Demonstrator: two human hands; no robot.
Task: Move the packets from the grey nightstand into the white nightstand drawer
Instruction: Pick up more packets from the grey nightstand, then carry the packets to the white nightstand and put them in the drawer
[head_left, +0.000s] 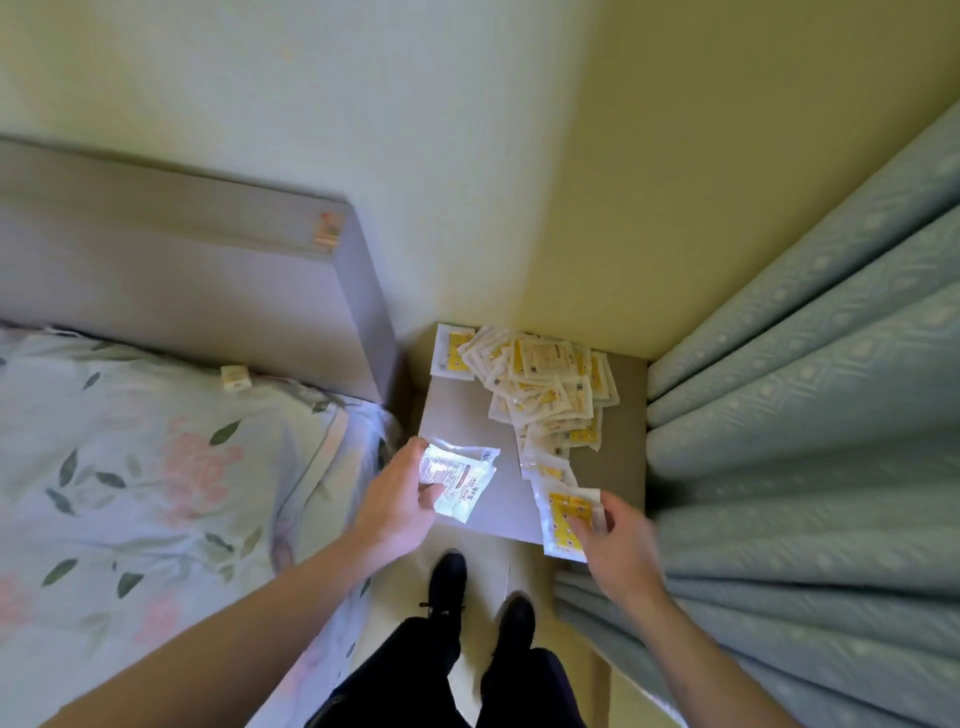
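While the left hand (397, 499) pinches a white packet (457, 483) and the right hand (618, 540) grips a yellow one (563, 519), the loose pile (545, 384) remains. A brushing wrist could spill slick packets off the grey nightstand (467, 421).

Print on the packets (540, 384) is too blurred to read

The grey nightstand (462, 415) stands in the corner of the room, and its flat top carries the things. A heap of packets (545, 389), white with yellow, lies directly on the top, at the far side of the nightstand against the wall. From the heap a line of packets runs toward the near right part of the top. The near left part of the nightstand top is bare grey surface.
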